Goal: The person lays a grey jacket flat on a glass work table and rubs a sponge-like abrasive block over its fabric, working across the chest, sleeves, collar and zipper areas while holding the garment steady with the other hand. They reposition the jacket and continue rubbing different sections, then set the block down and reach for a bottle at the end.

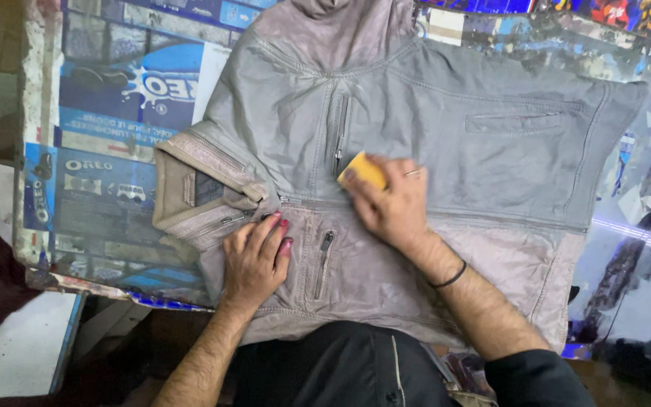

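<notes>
Grey jacket, spread flat on a table covered in printed wrappers.
Left hand: open, palm pressing the jacket near its collar. Right hand: fingers closed on a yellow sponge, held against the jacket's middle beside a zip.

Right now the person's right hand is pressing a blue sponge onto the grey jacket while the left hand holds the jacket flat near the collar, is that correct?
Not quite: the sponge is yellow, not blue, as the head view shows. The rest stands: the right hand presses it onto the grey jacket, just beside a chest zipper, while the left hand lies flat on the jacket near the collar.
</notes>
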Tool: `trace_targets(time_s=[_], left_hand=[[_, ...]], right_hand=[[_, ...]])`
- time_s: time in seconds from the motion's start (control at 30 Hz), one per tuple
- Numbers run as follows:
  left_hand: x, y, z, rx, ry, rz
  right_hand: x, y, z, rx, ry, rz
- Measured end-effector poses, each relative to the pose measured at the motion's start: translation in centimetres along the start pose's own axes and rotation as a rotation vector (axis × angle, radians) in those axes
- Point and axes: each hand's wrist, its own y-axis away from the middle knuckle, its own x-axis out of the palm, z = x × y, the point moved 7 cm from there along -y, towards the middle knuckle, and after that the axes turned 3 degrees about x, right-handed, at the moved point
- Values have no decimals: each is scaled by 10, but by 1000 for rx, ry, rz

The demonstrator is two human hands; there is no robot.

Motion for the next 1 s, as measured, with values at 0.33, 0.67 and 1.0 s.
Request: trace_targets(time_s=[0.33, 0.67, 1.0], left_hand=[[-2, -2, 1, 11, 4, -19], [1, -1, 11, 21, -8, -19], [-3, -5, 19, -11, 57, -16]], right_hand=[[28, -29, -39, 115, 23, -110], [59, -75, -46, 335, 72, -178], [77, -96, -27, 377, 45, -221]])
